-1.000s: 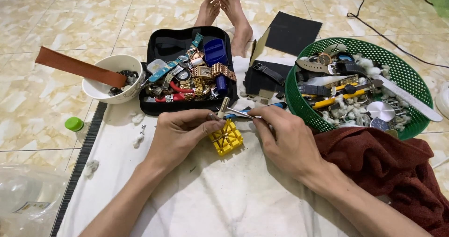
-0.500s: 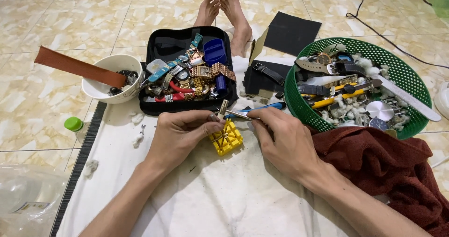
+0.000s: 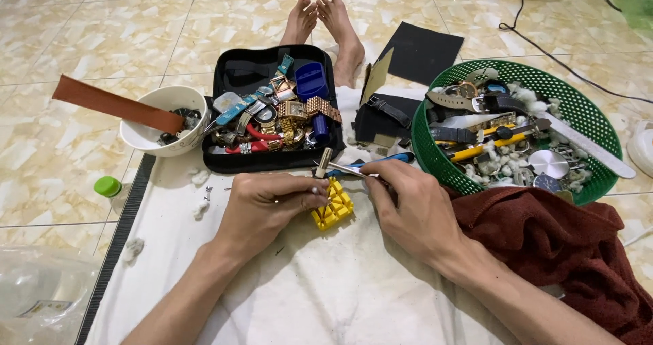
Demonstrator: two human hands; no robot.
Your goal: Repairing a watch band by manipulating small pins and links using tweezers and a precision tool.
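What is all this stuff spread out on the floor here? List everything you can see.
yellow block: one, yellow, on white cloth under the hands
blue-handled tool: one, blue and metal, in right hand
black case: one, holds watches and straps, centre
white bowl: one, left, brown strap across it
green basket: one, right, holds watch parts
dark red cloth: one, lower right
green cap: one, left floor
left hand: on the block
right hand: holds tool
feet: two, top

A bright yellow gridded block (image 3: 332, 207) lies on a white cloth (image 3: 326, 297). The basket (image 3: 592, 107) is green mesh, the open case (image 3: 231, 79) black, the bowl (image 3: 146, 135) white — a dark red cloth (image 3: 571, 250) beside them. The floor (image 3: 102, 32) is cream marbled tile.
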